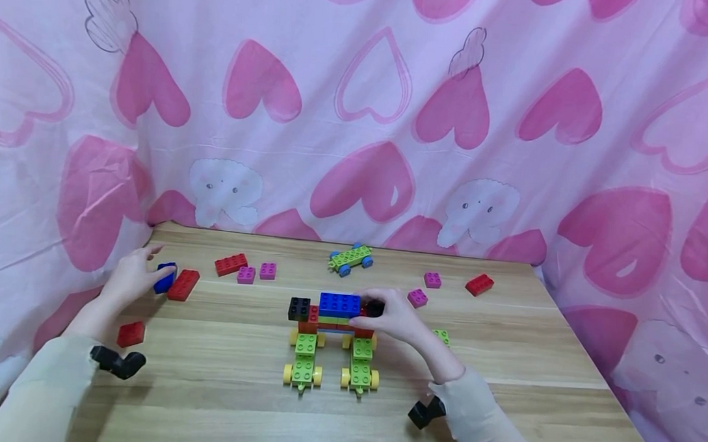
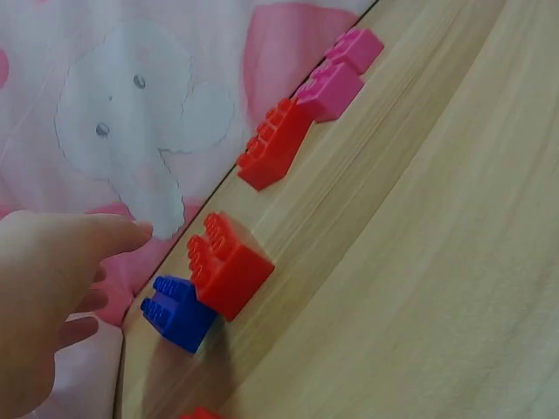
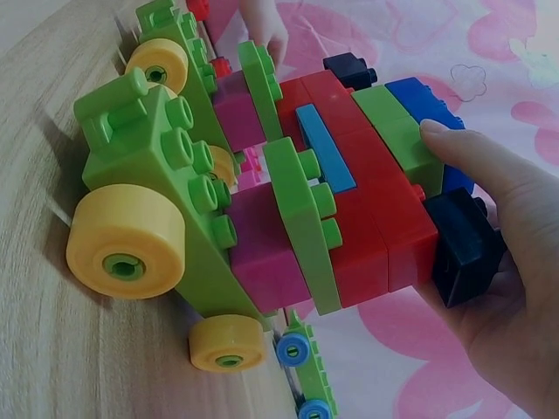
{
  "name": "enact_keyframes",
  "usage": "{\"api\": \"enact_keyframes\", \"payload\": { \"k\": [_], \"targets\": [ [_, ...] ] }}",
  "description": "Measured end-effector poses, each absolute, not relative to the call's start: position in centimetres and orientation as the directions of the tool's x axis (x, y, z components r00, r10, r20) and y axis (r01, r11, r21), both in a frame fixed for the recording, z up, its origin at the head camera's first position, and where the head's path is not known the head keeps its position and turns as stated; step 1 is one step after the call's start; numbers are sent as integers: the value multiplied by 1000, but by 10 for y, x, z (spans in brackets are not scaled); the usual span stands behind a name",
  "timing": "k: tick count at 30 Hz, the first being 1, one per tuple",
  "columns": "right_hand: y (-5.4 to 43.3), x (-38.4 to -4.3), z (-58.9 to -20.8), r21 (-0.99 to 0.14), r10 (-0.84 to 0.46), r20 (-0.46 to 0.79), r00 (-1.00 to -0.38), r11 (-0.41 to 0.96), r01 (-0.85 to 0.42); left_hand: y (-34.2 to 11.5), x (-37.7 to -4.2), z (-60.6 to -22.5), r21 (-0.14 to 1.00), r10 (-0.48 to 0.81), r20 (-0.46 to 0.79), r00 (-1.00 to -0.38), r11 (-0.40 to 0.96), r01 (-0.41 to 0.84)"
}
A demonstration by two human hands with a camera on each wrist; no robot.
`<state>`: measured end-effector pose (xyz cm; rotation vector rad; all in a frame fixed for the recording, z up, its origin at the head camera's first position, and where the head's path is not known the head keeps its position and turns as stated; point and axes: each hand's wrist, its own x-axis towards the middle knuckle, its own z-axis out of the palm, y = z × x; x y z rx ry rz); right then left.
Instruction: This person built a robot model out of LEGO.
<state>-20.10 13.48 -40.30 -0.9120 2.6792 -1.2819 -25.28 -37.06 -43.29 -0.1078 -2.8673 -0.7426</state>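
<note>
A blue brick (image 2: 181, 316), probably light and stiff, best pinched by its sides, is lying beside the left hand (image 1: 128, 274)'s parted fingers, while the right hand (image 1: 394, 315) is gripping the brick model (image 3: 297, 188).

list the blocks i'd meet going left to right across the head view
First red block, blue block, second red block, third red block, first pink block, second pink block, yellow-wheeled block build, third pink block, fourth pink block, fourth red block
</note>
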Motion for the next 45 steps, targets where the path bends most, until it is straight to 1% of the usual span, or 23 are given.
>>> {"api": "enact_keyframes", "payload": {
  "k": [7, 17, 28, 40, 45],
  "targets": [
    [135, -201, -402, -725, -522, 203, -829, 489, -486, -376, -261, -437, 428, 65, 98, -993, 898, 101],
    [136, -202, -403, -729, -534, 203, -821, 477, -491, -377, -265, -441, 440, 65, 66, -996, 894, 87],
    [135, -203, -403, -724, -533, 200, -822, 485, -491, -376, -265, -444, 429, 70, 19, -997, 901, 71],
    [135, -203, -403, -720, -527, 201, -826, 491, -489, -378, -266, -444, 424, 56, -4, -998, 904, 49],
    [135, -202, -403, -722, -524, 198, -829, 494, -485, -380, -267, -443, 420, 56, 12, -998, 906, 56]
  ]
}}
